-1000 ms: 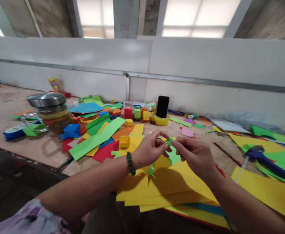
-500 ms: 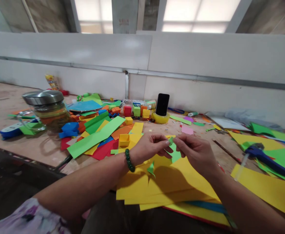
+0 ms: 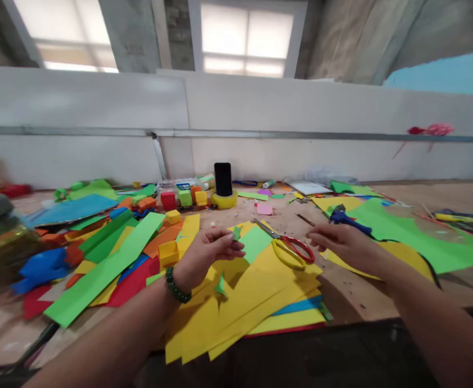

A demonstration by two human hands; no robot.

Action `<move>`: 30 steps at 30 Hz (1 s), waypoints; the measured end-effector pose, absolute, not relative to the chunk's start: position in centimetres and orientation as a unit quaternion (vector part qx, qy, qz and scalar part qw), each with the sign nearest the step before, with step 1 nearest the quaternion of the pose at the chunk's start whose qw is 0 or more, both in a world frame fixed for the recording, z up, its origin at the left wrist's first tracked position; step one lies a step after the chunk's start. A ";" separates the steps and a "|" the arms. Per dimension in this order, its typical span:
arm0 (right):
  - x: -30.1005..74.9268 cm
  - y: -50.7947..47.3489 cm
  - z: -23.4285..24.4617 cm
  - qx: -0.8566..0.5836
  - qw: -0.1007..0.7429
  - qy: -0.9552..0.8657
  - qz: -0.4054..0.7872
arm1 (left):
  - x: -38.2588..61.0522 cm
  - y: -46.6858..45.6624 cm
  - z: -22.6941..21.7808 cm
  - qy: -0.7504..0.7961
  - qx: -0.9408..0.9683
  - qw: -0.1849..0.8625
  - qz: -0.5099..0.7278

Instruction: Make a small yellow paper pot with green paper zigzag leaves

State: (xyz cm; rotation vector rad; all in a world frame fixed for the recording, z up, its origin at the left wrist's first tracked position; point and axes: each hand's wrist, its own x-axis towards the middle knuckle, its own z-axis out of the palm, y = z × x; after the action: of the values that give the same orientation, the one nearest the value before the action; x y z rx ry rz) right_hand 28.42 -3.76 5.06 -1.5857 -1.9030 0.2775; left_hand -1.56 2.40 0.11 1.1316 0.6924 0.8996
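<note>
My left hand [image 3: 210,249] pinches a small piece of green paper [image 3: 237,233] above a stack of yellow paper sheets [image 3: 256,291]. My right hand [image 3: 337,240] is off to the right, fingers loosely apart, over a brown pencil-like stick [image 3: 304,220] and close to a blue glue gun [image 3: 347,220]. I see nothing held in it. Between the hands, scissors [image 3: 287,249] with red and yellow handles lie on the sheets. A light green paper piece [image 3: 254,242] is under their blades, and a curled green scrap [image 3: 220,286] sits nearer me.
Coloured strips and a yellow paper box [image 3: 168,253] crowd the left, beside a glass jar [image 3: 1,237]. Small paper cubes [image 3: 185,198] stand at the back next to a phone [image 3: 223,180] on a yellow tape roll [image 3: 224,200]. Green sheets [image 3: 422,231] cover the right.
My right hand has left the green piece and moved right, uncovering the scissors. My left hand keeps hold of the green piece. The view has turned right.
</note>
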 end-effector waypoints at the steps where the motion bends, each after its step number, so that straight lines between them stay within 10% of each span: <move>1: 27.3 -4.2 5.0 -0.595 0.316 -0.731 0.111 | -1.4 2.2 0.2 0.306 0.507 0.700 0.400; 14: 17.2 -0.4 2.8 -0.398 0.428 -0.804 0.107 | -1.1 1.1 -0.3 0.280 0.762 0.286 0.509; 30: 16.5 -0.5 1.0 -0.332 0.564 -0.733 0.186 | -0.9 0.4 -0.3 0.292 0.751 0.203 0.557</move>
State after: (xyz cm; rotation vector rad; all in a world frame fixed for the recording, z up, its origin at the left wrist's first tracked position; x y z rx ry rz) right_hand 16.53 -0.47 1.01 -0.7808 -1.7260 0.4375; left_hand -0.89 0.39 -0.25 2.0944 0.8150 1.5539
